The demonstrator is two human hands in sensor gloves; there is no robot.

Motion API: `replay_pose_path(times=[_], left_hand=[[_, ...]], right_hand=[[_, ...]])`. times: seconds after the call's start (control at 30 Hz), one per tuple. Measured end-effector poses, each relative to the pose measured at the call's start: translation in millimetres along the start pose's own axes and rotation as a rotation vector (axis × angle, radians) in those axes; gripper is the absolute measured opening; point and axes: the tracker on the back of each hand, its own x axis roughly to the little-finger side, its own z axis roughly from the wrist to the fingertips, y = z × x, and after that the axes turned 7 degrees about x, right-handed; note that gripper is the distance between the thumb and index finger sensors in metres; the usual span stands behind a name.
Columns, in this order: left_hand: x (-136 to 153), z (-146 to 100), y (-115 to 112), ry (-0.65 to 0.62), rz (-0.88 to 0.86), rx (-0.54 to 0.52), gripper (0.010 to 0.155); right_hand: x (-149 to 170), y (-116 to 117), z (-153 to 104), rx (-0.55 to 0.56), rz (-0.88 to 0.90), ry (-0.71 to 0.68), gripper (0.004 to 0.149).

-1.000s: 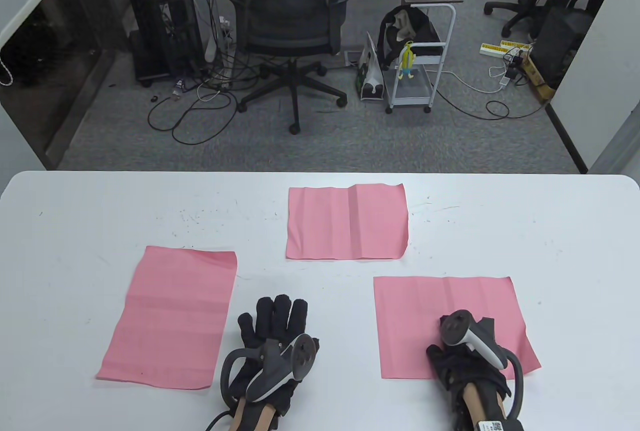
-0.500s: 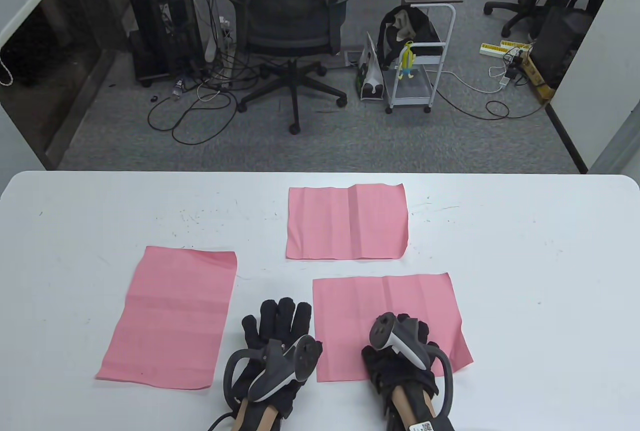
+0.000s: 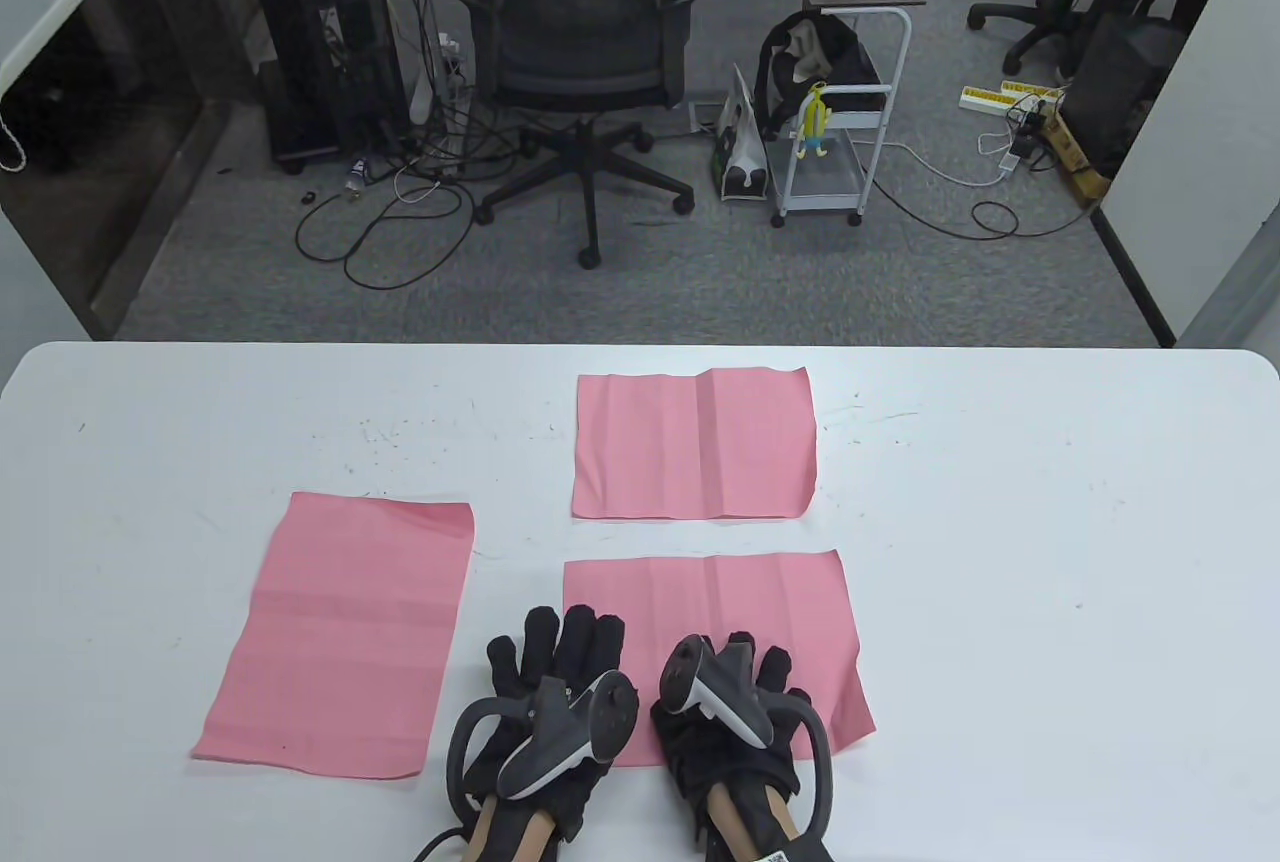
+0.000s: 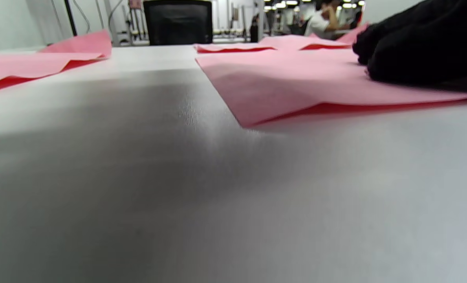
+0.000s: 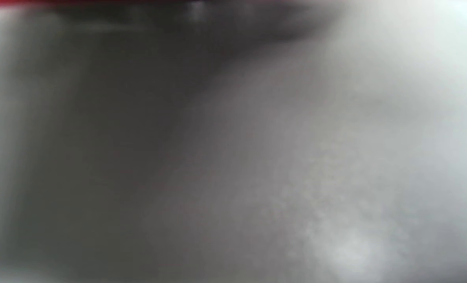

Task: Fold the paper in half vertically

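Three pink paper sheets lie flat on the white table [image 3: 1050, 552]. The near-centre sheet [image 3: 740, 602] is landscape, with a faint vertical crease. My right hand [image 3: 772, 667] lies flat on its near part, fingers straight, pressing it down. My left hand [image 3: 560, 637] rests flat beside it, fingertips reaching over the sheet's left edge. In the left wrist view this sheet [image 4: 296, 78] lies slightly raised off the table, with black gloved fingers [image 4: 414, 51] on it. The right wrist view is a grey blur of table.
A portrait pink sheet [image 3: 350, 622] lies at the left and a landscape one [image 3: 695, 442] lies further back at the centre. Beyond the table's far edge stand an office chair [image 3: 580, 32] and a small white cart [image 3: 840, 132].
My right hand has slid the near sheet leftward across the table, from the right side to the centre beside my left hand. The left hand has barely moved.
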Motion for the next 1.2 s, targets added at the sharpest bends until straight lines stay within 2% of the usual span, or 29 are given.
replay_pose_path(times=[0.37, 0.5, 0.6, 0.73, 0.83, 0.93, 1.03, 1.2], left_hand=[[-4.8, 14.7, -20.7, -0.043, 0.011, 0.214, 0.078], [-1.3, 21.3, -30.8, -0.066, -0.020, 0.345, 0.080], [-0.7, 21.2, -31.4, -0.069, -0.032, 0.344, 0.080], [-0.7, 21.4, -31.7, -0.072, -0.037, 0.354, 0.080], [-0.3, 21.6, -31.9, -0.073, -0.042, 0.356, 0.080], [0.1, 21.8, -31.9, -0.074, -0.045, 0.357, 0.080], [0.7, 22.2, -31.4, -0.072, -0.047, 0.350, 0.080], [1.1, 22.8, -30.9, -0.071, -0.038, 0.347, 0.080]], right_hand=[[0.5, 0.6, 0.4, 0.021, -0.023, -0.013, 0.076], [0.9, 0.6, 0.0, 0.024, -0.025, -0.016, 0.076], [5.0, -3.5, 0.6, 0.020, -0.001, -0.033, 0.077], [26.5, -30.7, 2.2, 0.103, 0.058, -0.021, 0.077], [59.0, -60.5, 15.2, 0.145, 0.152, 0.037, 0.078], [87.2, -76.2, 33.9, 0.120, 0.256, 0.092, 0.077], [112.9, -81.2, 58.1, 0.040, 0.289, 0.157, 0.076], [130.6, -75.8, 85.7, 0.014, 0.283, 0.210, 0.077]])
